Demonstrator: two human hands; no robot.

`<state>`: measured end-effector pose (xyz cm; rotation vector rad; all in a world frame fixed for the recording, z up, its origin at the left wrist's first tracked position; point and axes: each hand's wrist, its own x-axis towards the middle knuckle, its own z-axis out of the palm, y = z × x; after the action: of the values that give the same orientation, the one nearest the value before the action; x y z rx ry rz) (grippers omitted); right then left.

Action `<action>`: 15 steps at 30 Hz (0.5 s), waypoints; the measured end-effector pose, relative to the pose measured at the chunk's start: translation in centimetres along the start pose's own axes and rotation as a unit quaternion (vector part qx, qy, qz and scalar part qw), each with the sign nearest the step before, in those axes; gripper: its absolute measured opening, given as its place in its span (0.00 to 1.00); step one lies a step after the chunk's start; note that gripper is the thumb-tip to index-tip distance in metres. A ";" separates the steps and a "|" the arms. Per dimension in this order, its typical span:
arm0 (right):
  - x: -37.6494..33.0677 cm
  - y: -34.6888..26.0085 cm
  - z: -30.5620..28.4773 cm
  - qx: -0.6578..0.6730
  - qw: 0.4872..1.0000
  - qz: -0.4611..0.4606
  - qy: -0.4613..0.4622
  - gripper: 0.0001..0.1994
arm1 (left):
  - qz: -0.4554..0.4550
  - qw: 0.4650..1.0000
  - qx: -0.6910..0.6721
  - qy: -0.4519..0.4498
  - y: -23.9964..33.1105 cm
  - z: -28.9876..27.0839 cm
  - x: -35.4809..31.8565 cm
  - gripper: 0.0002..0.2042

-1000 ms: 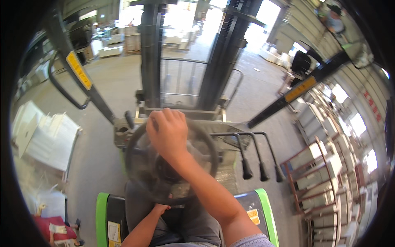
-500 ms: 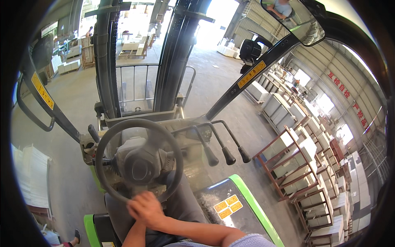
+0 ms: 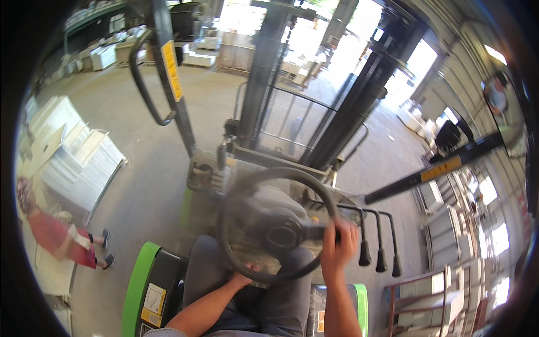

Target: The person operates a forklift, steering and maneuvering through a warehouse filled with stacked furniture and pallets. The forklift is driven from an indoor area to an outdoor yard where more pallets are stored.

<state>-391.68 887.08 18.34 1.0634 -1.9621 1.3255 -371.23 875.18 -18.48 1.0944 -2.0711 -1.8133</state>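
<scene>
Head view | right hand (image 3: 339,247): fingers curled, grasping steering wheel (image 3: 282,236) at its right rim | left hand (image 3: 245,276): near wheel's lower rim, over the lap (image 3: 252,306), fingers' hold cannot be told | wheel: left of three black levers (image 3: 382,261) | red-clad person (image 3: 60,238): far left, near stacked white panels (image 3: 84,165)

Broad grey concrete floor (image 3: 146,118); small white flat scrap (image 3: 391,137) lying on it, right of centre. Far end: tall bright openings (image 3: 238,19), daylight burnt out to white. Near them, brown boxy crate (image 3: 234,51), low white blocks (image 3: 199,59) just left of it. Left side: stacked flat white slabs (image 3: 92,168). Right side: ribbed pale-grey wall (image 3: 463,53), bent by the lens; bright rectangular windows (image 3: 500,240) in a row. Lower right, rust-red framed rack (image 3: 447,292) near pale blocky stacks, details blurred.
</scene>
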 end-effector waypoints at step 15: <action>5.3 -14.4 14.0 0.095 0.986 -0.117 -0.067 0.04 | 0.101 0.978 0.165 0.078 2.4 -4.4 -0.7 0.18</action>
<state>-382.51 869.48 24.57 1.4609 -1.7639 1.3592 -369.18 872.12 -14.98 1.0154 -2.3405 -1.2803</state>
